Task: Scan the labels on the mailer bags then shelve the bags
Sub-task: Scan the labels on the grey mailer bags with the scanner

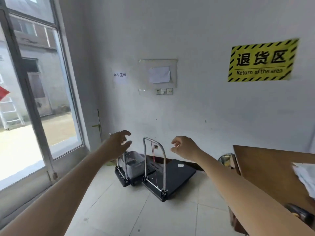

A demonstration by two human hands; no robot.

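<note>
Both my arms reach out in front of me toward a white wall. My left hand [117,143] hangs in the air with loosely curled fingers and holds nothing. My right hand [185,148] is also raised, fingers loosely curled, holding nothing. At the right edge a pile of white mailer bags [305,178] lies on a brown table [272,169]. A dark device that may be the scanner [300,214] shows at the table's near edge, partly hidden by my right arm.
Two black platform trolleys [170,178] stand on the tiled floor against the wall, one carrying a grey basket [134,164]. A glass door [42,99] is on the left. A yellow "Return of the area" sign [262,60] hangs on the wall.
</note>
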